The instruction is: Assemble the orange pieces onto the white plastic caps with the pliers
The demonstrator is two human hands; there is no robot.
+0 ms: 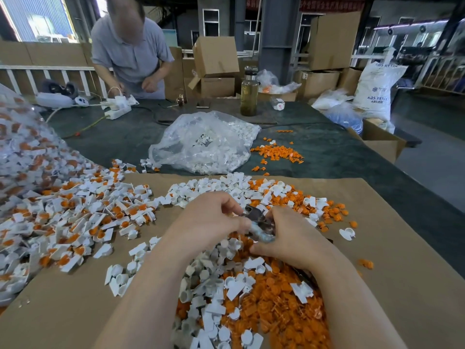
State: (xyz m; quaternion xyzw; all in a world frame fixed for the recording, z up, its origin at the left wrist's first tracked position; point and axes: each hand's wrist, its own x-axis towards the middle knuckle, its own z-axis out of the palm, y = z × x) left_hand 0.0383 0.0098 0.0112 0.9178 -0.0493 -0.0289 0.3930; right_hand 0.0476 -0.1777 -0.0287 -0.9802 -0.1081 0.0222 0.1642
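Near the centre of the frame both hands meet over the loose heap. The right hand [289, 238] is curled round the pliers [258, 217], a dark metal tool with a pale blue grip, its nose pointing to the upper left. The left hand [214, 217] has its fingers bent in at the nose of the pliers, pinching something too small and blurred to tell. Below the hands, in the lower middle, lie loose white plastic caps [214, 280], small cups on flat tabs, mixed with orange pieces [276, 306], small round discs. At the left of the frame spreads a pile of assembled caps [83, 217], white with orange showing inside. All rest on brown cardboard [390, 248]
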